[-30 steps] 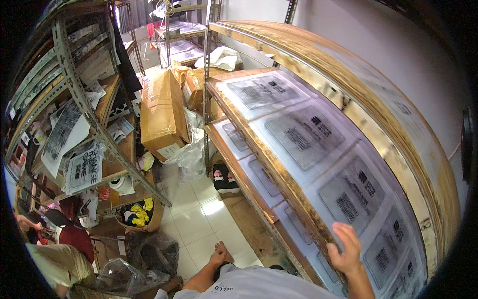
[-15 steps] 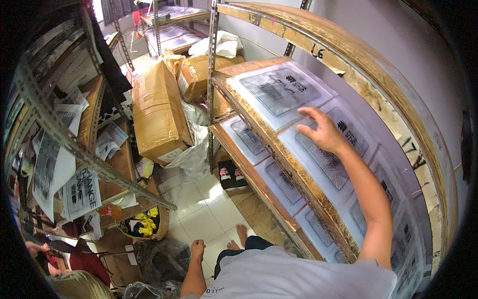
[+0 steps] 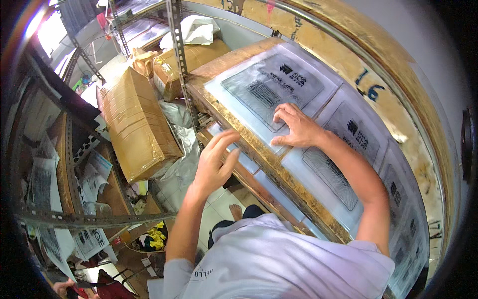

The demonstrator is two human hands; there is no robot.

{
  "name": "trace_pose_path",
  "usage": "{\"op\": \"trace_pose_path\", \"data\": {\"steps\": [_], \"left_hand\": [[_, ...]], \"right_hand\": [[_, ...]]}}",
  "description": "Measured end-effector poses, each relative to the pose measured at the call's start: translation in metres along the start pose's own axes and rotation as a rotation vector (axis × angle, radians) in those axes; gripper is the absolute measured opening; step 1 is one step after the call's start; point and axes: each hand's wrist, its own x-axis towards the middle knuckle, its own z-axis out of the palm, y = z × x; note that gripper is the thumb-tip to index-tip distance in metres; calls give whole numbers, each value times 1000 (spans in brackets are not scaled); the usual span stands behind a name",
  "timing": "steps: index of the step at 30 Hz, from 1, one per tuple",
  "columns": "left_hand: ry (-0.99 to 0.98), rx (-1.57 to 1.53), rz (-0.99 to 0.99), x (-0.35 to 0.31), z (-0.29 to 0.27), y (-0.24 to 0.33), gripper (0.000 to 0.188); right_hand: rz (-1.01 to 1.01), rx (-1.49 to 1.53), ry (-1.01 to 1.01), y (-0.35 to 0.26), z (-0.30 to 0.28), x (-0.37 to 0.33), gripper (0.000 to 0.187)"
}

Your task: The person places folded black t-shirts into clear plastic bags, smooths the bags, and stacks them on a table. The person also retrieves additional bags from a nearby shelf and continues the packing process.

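Observation:
My right hand [image 3: 299, 128] is over the near corner of a frosted sheet [image 3: 259, 82] with a dark printed panel, at the far end of the shelf. Its fingers are bent, with thumb and forefinger apart; whether the fingertips touch the sheet I cannot tell. My left hand [image 3: 214, 163] hangs in front of the wooden shelf [image 3: 269, 155], fingers spread and holding nothing. A second printed sheet [image 3: 326, 182] lies next to the first, partly under my right forearm.
More printed sheets [image 3: 398, 199] continue along the shelf, and others lie on a lower level. A slotted metal post [image 3: 178, 55] stands at the far corner. Large taped cartons [image 3: 132, 124] are on the floor beyond it. Papers crowd another rack [image 3: 64, 164] at left.
My left hand has risen from beside my body to the shelf's front edge. My right hand has moved from the second sheet onto the far one. The view has shifted closer to the shelf.

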Motion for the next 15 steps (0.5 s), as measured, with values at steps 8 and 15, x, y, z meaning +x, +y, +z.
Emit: {"op": "trace_pose_path", "data": {"steps": [8,15], "left_hand": [[-550,61,267,94,50,-40,36],[-578,-38,199,113,55,-53,30]], "right_hand": [[70,110,-17,2,-7,-1,28],[186,279,-40,15,-11,3,17]]}}
